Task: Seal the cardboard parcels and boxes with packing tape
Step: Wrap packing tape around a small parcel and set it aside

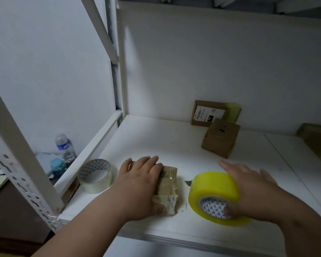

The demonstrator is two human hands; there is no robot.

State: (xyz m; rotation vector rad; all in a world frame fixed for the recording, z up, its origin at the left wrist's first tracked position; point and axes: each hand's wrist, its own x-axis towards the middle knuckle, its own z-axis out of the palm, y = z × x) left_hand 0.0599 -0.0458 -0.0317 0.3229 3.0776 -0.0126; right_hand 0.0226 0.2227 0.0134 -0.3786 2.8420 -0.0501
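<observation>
Two bare forearms reach in from the bottom edge onto a white shelf (174,145), and we take the scene from the left. Beyond the shelf frame (24,164) at far left stand a water bottle (64,145) and a blue-capped jar (57,166), on a lower surface. On the shelf itself, a clear tape roll (95,176) lies on its side near the left edge, just beside our left hand but apart from it.

Our left hand (139,182) lies palm down over a small parcel (168,190) already wrapped in tape. The fingers curl over its far edge and the thumb presses its near corner, so the hand grips the parcel against the shelf. The wrist runs back at a slant toward the lower left.

Right of the parcel, with a narrow gap between, stands a yellow tape roll (213,193) on its edge, tilted. Our right hand (248,191) holds it: the thumb hooks into the patterned core, the palm lies against the roll's outer band, and the fingers stretch out straight past it, pointing away from us. A small dark sliver shows on the shelf just left of the roll; we cannot tell what it is.

Further back, near the rear wall, a brown box (220,138) sits in front of a flat labelled box (206,113) that leans upright. Another taped parcel (319,141) lies at the far right edge.
</observation>
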